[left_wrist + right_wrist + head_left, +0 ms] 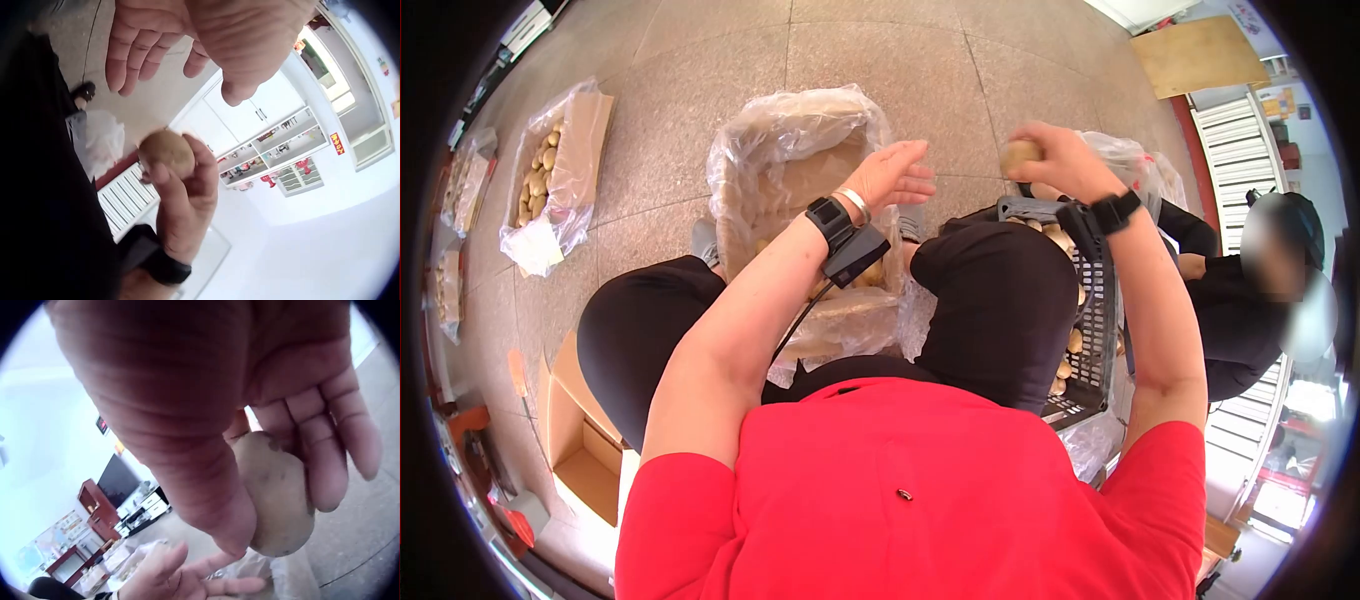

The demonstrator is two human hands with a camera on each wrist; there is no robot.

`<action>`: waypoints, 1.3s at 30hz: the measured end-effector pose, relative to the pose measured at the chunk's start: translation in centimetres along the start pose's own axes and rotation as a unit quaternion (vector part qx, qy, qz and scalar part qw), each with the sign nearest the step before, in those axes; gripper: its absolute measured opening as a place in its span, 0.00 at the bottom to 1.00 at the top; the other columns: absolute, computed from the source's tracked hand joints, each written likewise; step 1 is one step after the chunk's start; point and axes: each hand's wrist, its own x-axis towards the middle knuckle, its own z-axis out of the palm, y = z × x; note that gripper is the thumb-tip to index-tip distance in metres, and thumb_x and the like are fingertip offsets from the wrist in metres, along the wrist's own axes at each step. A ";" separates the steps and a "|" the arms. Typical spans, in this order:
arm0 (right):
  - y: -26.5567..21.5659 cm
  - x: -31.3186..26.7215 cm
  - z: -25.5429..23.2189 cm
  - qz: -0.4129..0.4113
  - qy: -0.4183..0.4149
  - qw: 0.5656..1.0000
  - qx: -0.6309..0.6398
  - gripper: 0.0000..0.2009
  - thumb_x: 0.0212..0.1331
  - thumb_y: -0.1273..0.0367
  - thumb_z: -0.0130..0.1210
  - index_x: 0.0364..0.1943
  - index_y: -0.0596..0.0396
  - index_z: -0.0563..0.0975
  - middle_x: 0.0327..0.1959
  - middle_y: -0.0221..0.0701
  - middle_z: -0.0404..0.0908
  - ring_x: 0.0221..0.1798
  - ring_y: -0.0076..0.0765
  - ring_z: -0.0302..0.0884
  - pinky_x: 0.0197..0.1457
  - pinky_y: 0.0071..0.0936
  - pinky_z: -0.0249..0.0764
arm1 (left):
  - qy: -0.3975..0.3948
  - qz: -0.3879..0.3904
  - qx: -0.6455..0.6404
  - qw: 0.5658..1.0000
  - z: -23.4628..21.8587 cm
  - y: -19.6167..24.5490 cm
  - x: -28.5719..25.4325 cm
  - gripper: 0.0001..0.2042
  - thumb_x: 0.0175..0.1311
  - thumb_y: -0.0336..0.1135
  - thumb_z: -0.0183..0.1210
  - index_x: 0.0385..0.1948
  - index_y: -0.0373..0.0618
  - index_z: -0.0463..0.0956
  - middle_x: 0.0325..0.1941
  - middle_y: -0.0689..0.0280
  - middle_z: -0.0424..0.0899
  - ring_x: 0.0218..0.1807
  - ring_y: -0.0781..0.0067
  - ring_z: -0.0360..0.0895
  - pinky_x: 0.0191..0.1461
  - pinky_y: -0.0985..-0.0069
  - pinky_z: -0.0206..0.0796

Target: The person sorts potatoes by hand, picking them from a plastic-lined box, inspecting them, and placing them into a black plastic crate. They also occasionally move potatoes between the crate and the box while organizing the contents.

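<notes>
Holding: right hand (1060, 160), upper right of centre, pinches a potato (1020, 153).
Left hand (890, 175): fingers straight, empty, just left of the potato.
Below: lined box (795, 150).

Left of the lined box (795, 160) lies another potato box (560, 165); right of it stands the crate (1090, 330), holding potatoes (1068, 345).

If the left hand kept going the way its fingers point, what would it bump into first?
Probably the right hand and the potato it holds. The left hand is open, fingers pointing that way across a small gap. Depth is hard to judge, so it might pass just beside them.
</notes>
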 end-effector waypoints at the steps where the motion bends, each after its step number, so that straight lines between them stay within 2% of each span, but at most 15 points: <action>1: -1.1 1.1 0.4 0.000 0.000 1.000 -0.001 0.21 0.44 0.67 0.62 0.45 0.57 0.74 0.32 0.37 0.80 0.38 0.34 0.77 0.43 0.28 0.72 | -0.001 0.000 0.000 1.000 0.8 0.7 -0.2 0.31 0.64 0.54 0.51 0.62 0.42 0.58 0.50 0.52 0.74 0.45 0.64 0.77 0.49 0.70 0.72; 3: -2.9 3.0 1.3 -0.091 -0.042 0.995 0.022 0.20 0.42 0.62 0.63 0.42 0.53 0.76 0.34 0.40 0.81 0.39 0.44 0.79 0.44 0.33 0.73 | -0.060 0.017 -0.092 0.994 2.0 1.7 -0.4 0.30 0.65 0.55 0.48 0.60 0.42 0.59 0.52 0.50 0.73 0.47 0.63 0.77 0.51 0.70 0.71; 6: -3.8 5.1 3.5 -0.125 -0.066 0.989 0.043 0.21 0.41 0.62 0.63 0.42 0.54 0.76 0.35 0.40 0.81 0.40 0.43 0.79 0.45 0.32 0.73 | -0.128 0.030 -0.133 0.982 2.7 2.3 -0.4 0.28 0.66 0.55 0.48 0.58 0.43 0.62 0.53 0.53 0.72 0.46 0.63 0.77 0.52 0.69 0.71; 11: -3.4 5.3 3.7 -0.117 -0.098 0.986 0.058 0.21 0.45 0.62 0.62 0.45 0.55 0.76 0.38 0.40 0.82 0.41 0.43 0.79 0.46 0.32 0.73 | -0.078 0.016 -0.073 0.994 1.3 0.7 0.2 0.23 0.65 0.51 0.51 0.53 0.45 0.67 0.48 0.61 0.73 0.43 0.69 0.76 0.49 0.73 0.71; 13: -1.0 4.3 3.3 -0.048 -0.032 0.989 0.139 0.18 0.52 0.64 0.60 0.47 0.56 0.75 0.38 0.35 0.81 0.41 0.30 0.78 0.43 0.26 0.74 | -0.051 -0.003 -0.051 0.997 -0.5 -0.9 0.8 0.21 0.64 0.49 0.53 0.52 0.45 0.68 0.46 0.64 0.74 0.42 0.71 0.75 0.47 0.75 0.72; 16: 2.6 1.1 2.5 0.057 0.031 0.968 0.242 0.18 0.54 0.63 0.58 0.45 0.59 0.76 0.39 0.37 0.81 0.41 0.29 0.79 0.44 0.25 0.74 | 0.055 -0.030 0.081 0.995 -4.1 -4.8 1.6 0.19 0.62 0.44 0.56 0.50 0.44 0.70 0.36 0.67 0.76 0.34 0.74 0.75 0.39 0.77 0.73; 20: 10.5 -5.6 5.5 0.221 0.030 0.952 0.208 0.17 0.55 0.62 0.57 0.43 0.60 0.76 0.31 0.30 0.81 0.31 0.22 0.77 0.32 0.22 0.73 | 0.058 -0.112 0.452 0.883 -8.2 -10.5 0.5 0.19 0.53 0.42 0.59 0.45 0.42 0.74 0.27 0.64 0.80 0.23 0.73 0.78 0.28 0.74 0.73; 24: 17.4 -15.8 14.2 0.190 0.034 0.981 0.001 0.14 0.56 0.63 0.53 0.37 0.61 0.77 0.26 0.44 0.80 0.30 0.43 0.80 0.34 0.35 0.73 | 0.010 -0.201 0.517 0.832 -9.4 -15.3 -1.4 0.18 0.52 0.41 0.57 0.44 0.43 0.76 0.33 0.58 0.82 0.28 0.69 0.81 0.31 0.72 0.74; 26: 18.4 -21.0 19.1 0.205 0.070 0.976 0.037 0.14 0.55 0.62 0.53 0.34 0.62 0.77 0.30 0.50 0.79 0.36 0.54 0.79 0.40 0.40 0.73 | -0.035 -0.240 0.554 0.797 -9.0 -16.0 -2.5 0.19 0.52 0.41 0.56 0.45 0.44 0.76 0.34 0.57 0.82 0.30 0.66 0.81 0.35 0.71 0.74; 29: 23.6 -28.3 27.2 0.345 -0.061 0.936 -0.013 0.17 0.50 0.59 0.55 0.35 0.61 0.77 0.34 0.50 0.80 0.41 0.54 0.78 0.44 0.40 0.73 | -0.058 -0.217 0.614 0.757 -8.2 -16.9 -3.6 0.20 0.54 0.44 0.53 0.47 0.47 0.76 0.42 0.52 0.81 0.47 0.53 0.78 0.54 0.68 0.67; 32: 18.0 -31.1 27.0 0.467 -0.011 0.884 0.017 0.19 0.44 0.58 0.59 0.34 0.62 0.78 0.37 0.50 0.80 0.44 0.52 0.77 0.47 0.40 0.73 | -0.050 -0.172 0.637 0.750 -8.0 -17.2 -3.7 0.19 0.55 0.44 0.52 0.47 0.47 0.76 0.45 0.50 0.80 0.49 0.49 0.76 0.55 0.65 0.66; 34: 16.1 -32.0 26.5 0.523 -0.067 0.846 0.081 0.18 0.43 0.59 0.59 0.34 0.60 0.78 0.39 0.51 0.79 0.46 0.52 0.77 0.49 0.41 0.72 | -0.032 -0.148 0.690 0.708 -7.7 -17.5 -3.6 0.20 0.56 0.45 0.52 0.47 0.47 0.76 0.46 0.48 0.79 0.50 0.49 0.76 0.56 0.64 0.66; 35: 16.2 -34.0 28.5 0.504 -0.003 0.863 0.032 0.20 0.47 0.55 0.56 0.35 0.60 0.79 0.34 0.48 0.80 0.40 0.51 0.79 0.45 0.40 0.73 | -0.033 -0.158 0.692 0.703 -8.0 -18.2 -3.1 0.20 0.56 0.45 0.52 0.48 0.47 0.76 0.46 0.48 0.79 0.51 0.50 0.75 0.57 0.64 0.66; 36: 17.3 -34.9 30.3 0.528 -0.064 0.846 0.026 0.22 0.44 0.54 0.59 0.36 0.58 0.79 0.33 0.47 0.81 0.41 0.49 0.79 0.46 0.39 0.73 | -0.034 -0.168 0.695 0.699 -8.7 -18.9 -2.6 0.21 0.55 0.45 0.53 0.49 0.46 0.75 0.47 0.47 0.79 0.51 0.50 0.75 0.57 0.65 0.66; 39: 15.7 -36.1 32.7 0.503 -0.007 0.863 0.041 0.24 0.42 0.52 0.62 0.37 0.58 0.79 0.39 0.48 0.80 0.46 0.50 0.77 0.50 0.40 0.72 | -0.030 -0.158 0.689 0.707 -8.3 -18.2 -3.4 0.26 0.54 0.45 0.56 0.55 0.44 0.70 0.51 0.49 0.77 0.54 0.53 0.74 0.59 0.66 0.65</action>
